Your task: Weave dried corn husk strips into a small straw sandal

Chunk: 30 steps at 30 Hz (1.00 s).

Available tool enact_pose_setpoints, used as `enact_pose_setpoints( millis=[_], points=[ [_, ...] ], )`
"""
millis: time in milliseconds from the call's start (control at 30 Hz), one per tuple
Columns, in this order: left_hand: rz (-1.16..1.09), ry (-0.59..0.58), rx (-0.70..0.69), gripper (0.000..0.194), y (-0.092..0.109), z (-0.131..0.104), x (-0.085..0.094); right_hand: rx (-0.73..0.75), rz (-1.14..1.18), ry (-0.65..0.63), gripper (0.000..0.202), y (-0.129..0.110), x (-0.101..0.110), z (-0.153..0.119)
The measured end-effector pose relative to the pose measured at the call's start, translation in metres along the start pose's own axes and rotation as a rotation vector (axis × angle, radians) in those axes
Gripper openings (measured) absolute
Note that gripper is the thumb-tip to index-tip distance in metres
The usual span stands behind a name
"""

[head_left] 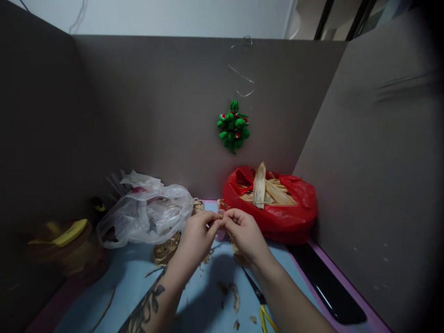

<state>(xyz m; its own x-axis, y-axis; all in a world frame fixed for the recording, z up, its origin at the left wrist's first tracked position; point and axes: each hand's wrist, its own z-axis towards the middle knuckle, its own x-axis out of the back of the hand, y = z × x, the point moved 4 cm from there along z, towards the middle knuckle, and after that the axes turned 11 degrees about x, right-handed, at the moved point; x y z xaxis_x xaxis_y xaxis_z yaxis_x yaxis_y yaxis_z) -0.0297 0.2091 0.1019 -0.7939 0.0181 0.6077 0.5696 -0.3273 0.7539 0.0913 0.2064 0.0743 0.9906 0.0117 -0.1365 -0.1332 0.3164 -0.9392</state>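
Note:
My left hand [201, 231] and my right hand [244, 233] meet above the middle of the table, thumbs and fingertips pinched close together. Between them is a thin, twisted strip of dried plant fibre [220, 206], its end sticking up past the fingertips. Much of the strip is covered by my fingers. Below and left of my left hand lies a coiled brown woven piece [166, 249]. Scissors with yellow handles [262, 307] rest under my right forearm, partly hidden by it. Dried scraps [236, 298] are scattered on the blue mat [204, 310].
A red plastic bag [277, 226] full of dried leaf strips [259, 185] stands at back right. Crumpled clear plastic [149, 215] sits back left, beside a blurred brown container with a yellow item [71, 232]. A black phone-like slab [329, 284] lies right. A green ornament [234, 127] hangs on the grey panel.

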Motion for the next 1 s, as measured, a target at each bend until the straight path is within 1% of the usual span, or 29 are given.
enact_pose_setpoints(
  millis=[67,167,267,367,467,533,633,700,767,800,867,933,1000],
  points=[
    [0.013,0.01,0.004,0.014,-0.001,0.001,0.0,0.043,-0.099,0.006,0.022,-0.003,0.002,0.0],
    [0.018,0.025,-0.031,0.017,0.0,0.001,-0.001,0.12,-0.288,0.036,0.017,-0.009,0.006,-0.001],
    [-0.091,-0.03,-0.023,0.023,-0.002,0.003,-0.006,0.152,-0.376,0.065,0.014,-0.016,0.008,-0.002],
    [-0.224,-0.102,0.018,0.025,-0.007,0.007,-0.011,0.085,-0.259,0.041,0.015,-0.019,0.006,-0.001],
    [-0.221,-0.109,0.018,0.024,-0.012,0.009,-0.013,0.006,-0.11,-0.025,0.013,-0.017,0.006,0.001],
    [-0.157,-0.082,-0.012,0.023,-0.013,0.009,-0.012,-0.005,-0.091,-0.056,0.014,-0.016,0.009,0.003],
    [0.007,-0.017,-0.092,0.02,-0.009,0.006,-0.012,0.005,-0.142,-0.074,0.015,-0.014,0.012,0.004],
    [0.127,0.035,-0.124,0.018,-0.005,0.002,-0.013,0.035,-0.224,-0.048,0.014,-0.013,0.013,0.003],
    [0.203,0.109,-0.099,0.018,-0.003,-0.001,-0.013,0.089,-0.354,0.011,0.013,-0.015,0.012,0.0],
    [0.206,0.146,-0.068,0.019,-0.004,-0.002,-0.013,0.133,-0.427,0.04,0.013,-0.016,0.01,-0.001],
    [0.113,0.177,0.01,0.019,-0.007,-0.001,-0.013,0.253,-0.565,0.078,0.014,-0.017,0.004,-0.006],
    [-0.089,0.148,0.093,0.02,-0.014,0.002,-0.013,0.379,-0.647,0.074,0.017,-0.017,-0.005,-0.011],
    [-0.325,0.114,0.167,0.02,-0.022,0.007,-0.014,0.471,-0.68,0.045,0.022,-0.014,-0.013,-0.015]
  ],
)
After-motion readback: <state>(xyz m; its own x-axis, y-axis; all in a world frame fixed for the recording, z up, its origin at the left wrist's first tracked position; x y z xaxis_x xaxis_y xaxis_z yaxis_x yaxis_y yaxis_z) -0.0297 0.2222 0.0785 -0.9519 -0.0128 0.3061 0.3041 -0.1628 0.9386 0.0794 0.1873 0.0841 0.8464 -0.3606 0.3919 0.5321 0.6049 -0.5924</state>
